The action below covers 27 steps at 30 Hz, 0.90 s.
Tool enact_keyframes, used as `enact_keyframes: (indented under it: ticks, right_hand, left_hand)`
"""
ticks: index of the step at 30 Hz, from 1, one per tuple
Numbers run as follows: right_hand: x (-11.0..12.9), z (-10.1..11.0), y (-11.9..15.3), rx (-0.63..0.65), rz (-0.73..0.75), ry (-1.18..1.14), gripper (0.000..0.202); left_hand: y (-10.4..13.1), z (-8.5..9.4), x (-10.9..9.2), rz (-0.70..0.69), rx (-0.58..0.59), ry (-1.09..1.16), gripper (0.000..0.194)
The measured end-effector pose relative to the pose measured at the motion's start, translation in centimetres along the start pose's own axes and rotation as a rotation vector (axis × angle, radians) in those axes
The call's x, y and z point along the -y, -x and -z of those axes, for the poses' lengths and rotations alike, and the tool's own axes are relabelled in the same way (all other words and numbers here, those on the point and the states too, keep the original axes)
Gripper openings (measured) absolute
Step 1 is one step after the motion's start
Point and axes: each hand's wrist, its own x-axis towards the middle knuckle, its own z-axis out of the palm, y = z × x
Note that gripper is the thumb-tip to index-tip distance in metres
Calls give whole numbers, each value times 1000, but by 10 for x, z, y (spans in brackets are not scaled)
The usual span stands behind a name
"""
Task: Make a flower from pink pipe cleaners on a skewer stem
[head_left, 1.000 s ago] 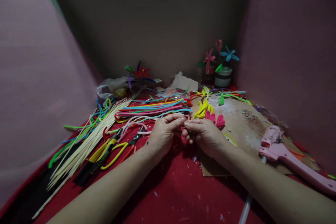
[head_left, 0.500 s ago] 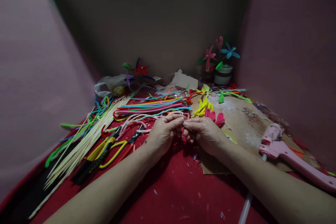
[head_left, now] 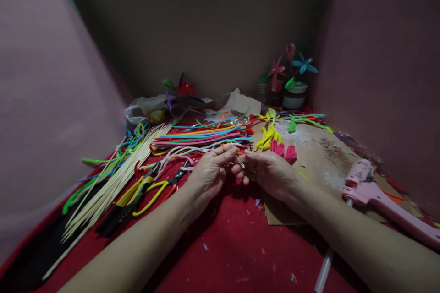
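Observation:
Above the red cloth, my two hands are close together in the middle of the view. My left hand (head_left: 212, 170) is closed, with thumb and forefinger pinching a thin pale strand (head_left: 240, 161) that hangs in a small loop between the hands. My right hand (head_left: 273, 170) faces it with fingers curled inward; what its fingertips hold, if anything, is hidden. Just beyond the right hand lie pink looped petals (head_left: 283, 150) and yellow petals (head_left: 267, 139) of fuzzy pipe cleaner. A bundle of coloured pipe cleaners (head_left: 202, 139) lies behind the left hand.
Bamboo skewers (head_left: 120, 178), pliers (head_left: 129, 201) and another yellow-handled cutting tool (head_left: 165, 185) are on the left. A pink glue gun (head_left: 381, 199) with a clear glue stick (head_left: 325, 270) rests by a cardboard sheet (head_left: 316, 165). Pipe-cleaner flowers in jars (head_left: 294, 95) stand behind.
The fingertips have parted slightly, and the pale strand now shows between them. The whole view has shifted a little; the things on the table stay in place.

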Motion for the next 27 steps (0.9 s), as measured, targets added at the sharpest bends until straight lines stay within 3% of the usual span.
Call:
enact_keyframes:
  ticks: [16,21,24,27]
  right_hand:
    - [-4,3,-2,-33,5,54,11]
    - [-2,1,-2,-64,8,89,9]
    - [2,-1,-1,-91,51,90,9]
    - [12,-6,3,-84,80,68,12]
  left_hand:
    - [3,0,5,20,45,-35,10]
    - [2,0,7,19,10,-35,8]
    - [2,2,-5,-24,-68,-80,11]
    - [4,7,-30,-156,-213,-141,14]
